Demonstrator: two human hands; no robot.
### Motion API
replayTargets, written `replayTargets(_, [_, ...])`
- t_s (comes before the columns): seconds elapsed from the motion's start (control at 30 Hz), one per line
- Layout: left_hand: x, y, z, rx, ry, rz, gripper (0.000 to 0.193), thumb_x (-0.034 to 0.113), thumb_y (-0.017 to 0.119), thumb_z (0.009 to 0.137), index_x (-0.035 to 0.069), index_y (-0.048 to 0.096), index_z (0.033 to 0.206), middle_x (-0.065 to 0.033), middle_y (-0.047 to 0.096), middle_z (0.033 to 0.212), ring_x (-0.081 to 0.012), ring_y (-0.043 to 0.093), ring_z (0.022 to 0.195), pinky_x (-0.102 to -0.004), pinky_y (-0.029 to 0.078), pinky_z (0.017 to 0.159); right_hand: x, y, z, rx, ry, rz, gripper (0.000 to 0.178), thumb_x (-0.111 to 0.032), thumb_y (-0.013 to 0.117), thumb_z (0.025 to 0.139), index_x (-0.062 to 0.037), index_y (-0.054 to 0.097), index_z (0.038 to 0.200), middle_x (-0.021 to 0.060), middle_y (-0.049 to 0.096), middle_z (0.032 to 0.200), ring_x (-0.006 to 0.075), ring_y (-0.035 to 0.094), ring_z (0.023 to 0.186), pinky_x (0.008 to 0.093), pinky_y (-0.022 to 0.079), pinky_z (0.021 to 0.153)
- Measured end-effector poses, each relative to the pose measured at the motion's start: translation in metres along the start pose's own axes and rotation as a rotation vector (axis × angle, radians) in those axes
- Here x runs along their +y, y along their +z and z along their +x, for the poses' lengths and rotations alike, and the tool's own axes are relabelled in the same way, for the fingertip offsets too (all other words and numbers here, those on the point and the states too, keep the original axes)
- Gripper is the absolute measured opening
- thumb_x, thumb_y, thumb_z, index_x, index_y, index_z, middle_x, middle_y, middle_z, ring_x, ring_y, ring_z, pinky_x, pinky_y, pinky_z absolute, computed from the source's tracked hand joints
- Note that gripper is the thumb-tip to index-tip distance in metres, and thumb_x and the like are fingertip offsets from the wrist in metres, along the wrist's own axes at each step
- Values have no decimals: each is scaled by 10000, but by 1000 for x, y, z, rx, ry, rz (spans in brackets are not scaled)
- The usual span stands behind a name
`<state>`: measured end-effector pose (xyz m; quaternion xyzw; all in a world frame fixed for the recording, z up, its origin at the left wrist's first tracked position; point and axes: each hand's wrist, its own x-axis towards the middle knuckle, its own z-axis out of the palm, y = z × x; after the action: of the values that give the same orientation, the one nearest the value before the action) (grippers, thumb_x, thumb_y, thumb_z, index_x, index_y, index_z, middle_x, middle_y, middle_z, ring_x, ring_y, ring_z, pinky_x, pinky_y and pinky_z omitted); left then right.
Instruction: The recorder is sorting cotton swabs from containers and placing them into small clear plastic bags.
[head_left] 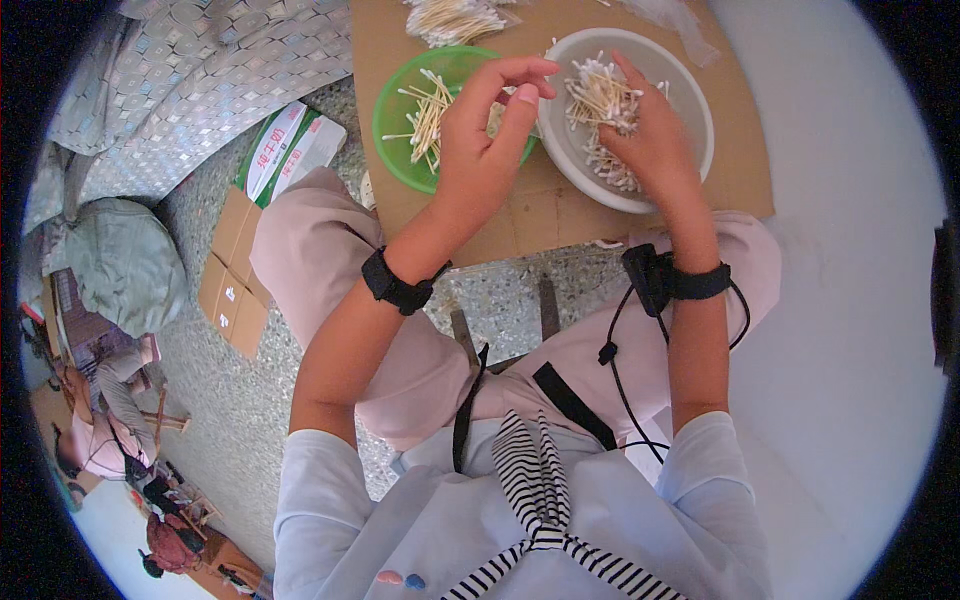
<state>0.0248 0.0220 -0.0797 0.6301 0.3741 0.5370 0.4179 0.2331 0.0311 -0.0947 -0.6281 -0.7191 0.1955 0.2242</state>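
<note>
My right hand [660, 140] reaches into a white bowl [698, 150], its thumb and fingers around a bunch of cotton swabs [603, 95]. More swabs lie in the bowl below the bunch. My left hand [482, 140] hovers over the right side of a green bowl [392, 150], close to the white bowl's rim. Its fingers are bent, with the thumb held apart from them, and nothing shows between them. Loose cotton swabs [428, 115] lean in the green bowl, partly covered by that hand.
Both bowls stand on a cardboard-topped table [560, 225]. At its far edge lie a heap of swabs [455, 18] and a clear plastic bag [680, 25]. A white wall [840, 300] borders the right side. On the floor at left is an opened carton [235, 270]; other people sit beyond.
</note>
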Motion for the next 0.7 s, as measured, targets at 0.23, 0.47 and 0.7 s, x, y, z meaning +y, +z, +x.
replayTargets(0.23, [-3,-1,1,-7,4,25,227,145,447,971,20,608,1071,-44,615,942,-110,554,896,-240,428,816,-2,-13,1,261,127,213,571,-290,728,753,-76,554,1254,171,655,1057,290,638,958,355,485,846])
replayTargets(0.47, [-3,0,-2,-35,39,82,227,139,453,961,10,629,1022,-55,618,942,-132,565,893,-260,434,823,7,-18,5,285,120,437,430,-305,728,781,-18,636,1089,110,684,950,189,636,842,307,484,775])
replayTargets(0.7, [-1,-3,-2,-42,65,138,225,147,462,954,15,634,1013,-69,619,944,-152,572,897,-279,436,836,15,-19,3,304,183,547,342,-225,714,815,-6,638,1066,80,679,952,126,608,843,267,476,749])
